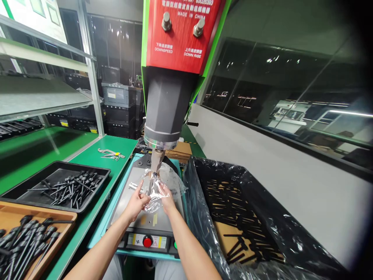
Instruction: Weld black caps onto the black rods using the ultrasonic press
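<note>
Under the metal tip [157, 159] of a red, green and grey press, a dark slim part [153, 182] stands roughly upright, partly covered by shiny clear plastic film [154, 202]. My left hand [136, 204] is at the film's left side, index finger raised and thumb near the film's edge, its fingers curled on it. On the other side my right hand [166, 197] grips the film, with its fingertips partly behind the glare. More crumpled clear plastic [171, 177] lies behind my right hand. Both hands are over the press's grey metal base plate [125, 210].
A red button [147, 241] is on the base's front. Left are a black tray [105, 175] and an orange tray [65, 217] of dark long parts; pliers-like tools [112, 153] lie behind. Right, a bin lined with black plastic [201, 217] holds dark parts on cardboard.
</note>
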Motion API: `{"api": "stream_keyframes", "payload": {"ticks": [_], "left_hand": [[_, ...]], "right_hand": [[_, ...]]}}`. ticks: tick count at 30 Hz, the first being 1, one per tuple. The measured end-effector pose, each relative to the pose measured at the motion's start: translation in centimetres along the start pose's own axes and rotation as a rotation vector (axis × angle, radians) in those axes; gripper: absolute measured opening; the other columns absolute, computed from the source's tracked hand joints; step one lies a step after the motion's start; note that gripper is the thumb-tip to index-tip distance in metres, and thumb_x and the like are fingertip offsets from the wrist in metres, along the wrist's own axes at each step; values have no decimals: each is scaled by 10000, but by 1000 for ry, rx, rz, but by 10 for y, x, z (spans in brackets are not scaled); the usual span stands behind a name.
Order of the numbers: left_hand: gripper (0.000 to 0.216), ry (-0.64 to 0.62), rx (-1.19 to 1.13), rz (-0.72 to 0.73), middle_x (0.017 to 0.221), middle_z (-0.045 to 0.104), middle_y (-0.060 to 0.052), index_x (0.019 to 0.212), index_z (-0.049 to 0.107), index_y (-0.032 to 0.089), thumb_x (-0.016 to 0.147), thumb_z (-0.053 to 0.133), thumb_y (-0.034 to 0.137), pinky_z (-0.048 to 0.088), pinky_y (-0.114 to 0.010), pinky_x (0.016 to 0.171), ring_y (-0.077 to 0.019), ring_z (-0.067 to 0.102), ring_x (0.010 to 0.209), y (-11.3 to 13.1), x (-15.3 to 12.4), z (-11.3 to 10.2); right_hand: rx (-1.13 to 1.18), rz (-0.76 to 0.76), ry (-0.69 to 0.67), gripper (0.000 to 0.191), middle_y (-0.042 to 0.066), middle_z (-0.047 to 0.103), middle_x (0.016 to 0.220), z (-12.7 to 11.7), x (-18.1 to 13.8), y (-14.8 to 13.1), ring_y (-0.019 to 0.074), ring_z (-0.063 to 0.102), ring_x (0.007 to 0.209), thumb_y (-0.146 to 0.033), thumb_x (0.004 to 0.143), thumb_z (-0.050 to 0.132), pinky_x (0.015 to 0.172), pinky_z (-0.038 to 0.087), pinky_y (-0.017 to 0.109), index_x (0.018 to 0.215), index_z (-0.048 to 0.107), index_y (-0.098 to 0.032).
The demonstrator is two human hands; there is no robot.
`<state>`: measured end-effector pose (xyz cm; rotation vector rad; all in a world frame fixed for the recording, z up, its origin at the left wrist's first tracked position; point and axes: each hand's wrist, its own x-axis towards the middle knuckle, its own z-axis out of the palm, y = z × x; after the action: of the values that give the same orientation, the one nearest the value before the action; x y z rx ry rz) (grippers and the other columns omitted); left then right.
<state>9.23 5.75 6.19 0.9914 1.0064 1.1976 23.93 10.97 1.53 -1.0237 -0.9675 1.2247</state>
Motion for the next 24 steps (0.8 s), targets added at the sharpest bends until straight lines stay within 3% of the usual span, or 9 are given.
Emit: {"api": "stream_keyframes", "payload": {"ticks": [7, 12, 15, 17, 19, 22, 24], "left_hand": [[916, 32, 40, -43, 593, 509, 64, 1507, 258, 149, 732, 716, 313, 308, -189, 442, -94, 440, 493, -4, -2, -4], [887, -9, 149, -128, 686, 545, 24, 1463, 343, 171, 717, 740, 443, 460, -242, 530, -178, 604, 681, -6, -8, -8], [902, -11, 261, -148, 768, 598, -14, 1427, 389, 143, 689, 735, 530, 497, -289, 567, -208, 638, 714, -9, -19, -22], [857, 62, 402, -107, 821, 633, -37, 1386, 438, 132, 703, 693, 583, 518, -324, 629, -221, 650, 741, -16, -31, -42], [753, 211, 575, -35, 882, 665, -59, 1304, 524, 142, 730, 635, 617, 528, -372, 750, -243, 660, 812, -27, -48, -70], [698, 496, 752, 20, 1097, 666, -102, 1277, 546, 168, 758, 570, 634, 500, -444, 902, -286, 660, 948, -54, -76, -114], [782, 578, 794, 53, 1235, 614, -141, 1321, 508, 149, 722, 592, 645, 490, -464, 952, -319, 631, 1061, -75, -89, -136]], "right_hand": [[-160, 51, -22, 390, 43, 722, 765, -26, -27, 13, 203, 627, 683, -428, 604, 788, 647, 514, 311, 895, 762, -170], [-230, 86, -24, 457, 80, 710, 819, -45, -59, 17, 183, 604, 639, -505, 639, 747, 567, 480, 288, 906, 744, -134], [-274, 96, 5, 535, 110, 703, 861, -65, -82, 20, 207, 618, 664, -555, 678, 714, 539, 471, 291, 987, 715, -119], [-384, 29, 85, 533, 125, 694, 926, -88, -99, 23, 240, 638, 750, -581, 744, 652, 601, 507, 324, 1036, 700, -137], [-586, -114, 216, 494, 142, 669, 1057, -113, -116, 30, 285, 634, 915, -572, 806, 587, 757, 530, 387, 1069, 692, -167], [-892, -269, 342, 539, 156, 579, 1267, -142, -138, 50, 358, 518, 1188, -513, 792, 612, 1007, 417, 504, 1218, 626, -183], [-975, -229, 327, 651, 162, 528, 1335, -150, -149, 65, 371, 469, 1259, -470, 778, 619, 1059, 369, 520, 1350, 520, -176]]}}
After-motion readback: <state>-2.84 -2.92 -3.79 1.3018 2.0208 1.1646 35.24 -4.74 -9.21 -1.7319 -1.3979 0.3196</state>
